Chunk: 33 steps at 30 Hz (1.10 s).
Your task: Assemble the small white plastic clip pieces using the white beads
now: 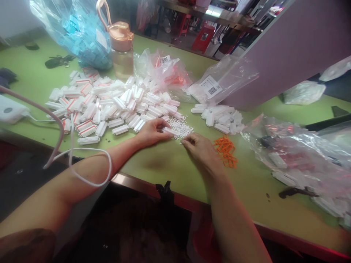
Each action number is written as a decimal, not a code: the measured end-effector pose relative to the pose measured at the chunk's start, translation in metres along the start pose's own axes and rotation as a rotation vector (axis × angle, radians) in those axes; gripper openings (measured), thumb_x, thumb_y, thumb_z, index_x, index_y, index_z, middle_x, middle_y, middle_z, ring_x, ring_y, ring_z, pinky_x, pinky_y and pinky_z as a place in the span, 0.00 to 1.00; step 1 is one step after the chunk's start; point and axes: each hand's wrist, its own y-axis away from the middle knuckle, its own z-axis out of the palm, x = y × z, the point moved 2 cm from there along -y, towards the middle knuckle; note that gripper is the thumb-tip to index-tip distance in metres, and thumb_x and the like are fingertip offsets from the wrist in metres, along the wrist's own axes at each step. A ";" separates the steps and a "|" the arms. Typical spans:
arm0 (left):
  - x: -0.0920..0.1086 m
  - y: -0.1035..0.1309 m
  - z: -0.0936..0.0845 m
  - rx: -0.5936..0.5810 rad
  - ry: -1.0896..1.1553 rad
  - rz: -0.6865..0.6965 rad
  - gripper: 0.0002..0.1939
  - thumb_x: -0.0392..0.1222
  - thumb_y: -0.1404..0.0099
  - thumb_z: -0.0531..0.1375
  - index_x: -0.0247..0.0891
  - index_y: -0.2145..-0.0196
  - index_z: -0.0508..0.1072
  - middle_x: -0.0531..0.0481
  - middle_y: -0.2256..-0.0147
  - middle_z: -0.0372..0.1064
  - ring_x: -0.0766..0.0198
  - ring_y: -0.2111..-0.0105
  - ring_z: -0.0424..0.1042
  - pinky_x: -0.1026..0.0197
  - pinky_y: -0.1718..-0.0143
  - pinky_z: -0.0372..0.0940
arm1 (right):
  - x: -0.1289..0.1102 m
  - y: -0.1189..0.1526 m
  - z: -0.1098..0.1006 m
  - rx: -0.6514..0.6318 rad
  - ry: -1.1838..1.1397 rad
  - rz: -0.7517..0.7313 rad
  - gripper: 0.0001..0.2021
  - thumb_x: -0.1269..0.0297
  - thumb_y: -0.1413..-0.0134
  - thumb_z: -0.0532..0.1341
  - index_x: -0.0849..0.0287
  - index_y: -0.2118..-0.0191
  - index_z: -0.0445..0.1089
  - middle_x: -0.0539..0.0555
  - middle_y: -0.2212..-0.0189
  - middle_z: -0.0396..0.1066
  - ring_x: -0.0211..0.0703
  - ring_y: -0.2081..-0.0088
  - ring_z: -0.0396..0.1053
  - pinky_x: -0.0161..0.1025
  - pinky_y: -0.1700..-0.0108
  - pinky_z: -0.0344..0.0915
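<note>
My left hand (153, 133) grips a white plastic part (171, 132) between thumb and fingers, at the front edge of a heap of tiny white pieces (182, 126). Just right of it, my right hand (195, 143) has thumb and index finger pinched at the near edge of that heap; whatever they hold is too small to make out. Behind my left hand spreads a big pile of white parts (109, 98), some with red strips. A smaller pile of white parts (222, 118) lies beyond my right hand, and orange frames (226, 151) lie right of it.
On the green table (164, 164) stand a bottle (122, 51) and a bag of blue parts (87, 44). Clear bags (223, 82) lie behind, others (298, 146) at right. A white cable (90, 182) loops over my left forearm. A grey panel (287, 54) rises at back right.
</note>
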 end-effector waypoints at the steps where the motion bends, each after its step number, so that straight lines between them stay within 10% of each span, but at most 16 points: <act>1: 0.000 0.000 0.000 0.003 0.006 -0.005 0.20 0.47 0.55 0.71 0.35 0.66 0.73 0.54 0.73 0.69 0.70 0.72 0.68 0.66 0.69 0.63 | -0.001 0.000 -0.001 0.025 -0.047 -0.008 0.09 0.59 0.46 0.59 0.56 0.71 0.71 0.54 0.69 0.74 0.44 0.69 0.67 0.39 0.68 0.58; 11: 0.012 0.007 0.009 -0.186 -0.085 0.030 0.19 0.47 0.53 0.70 0.33 0.67 0.73 0.54 0.75 0.69 0.72 0.76 0.65 0.66 0.72 0.60 | -0.021 0.003 0.000 0.143 -0.276 -0.280 0.10 0.56 0.40 0.54 0.54 0.70 0.64 0.53 0.69 0.68 0.44 0.65 0.66 0.41 0.61 0.63; 33: 0.012 0.008 0.008 -0.152 0.173 -0.035 0.18 0.39 0.53 0.70 0.34 0.67 0.68 0.57 0.74 0.66 0.75 0.75 0.65 0.69 0.72 0.59 | -0.030 0.009 0.014 0.378 -0.127 -0.509 0.12 0.59 0.37 0.57 0.54 0.64 0.77 0.56 0.66 0.75 0.45 0.62 0.70 0.44 0.59 0.64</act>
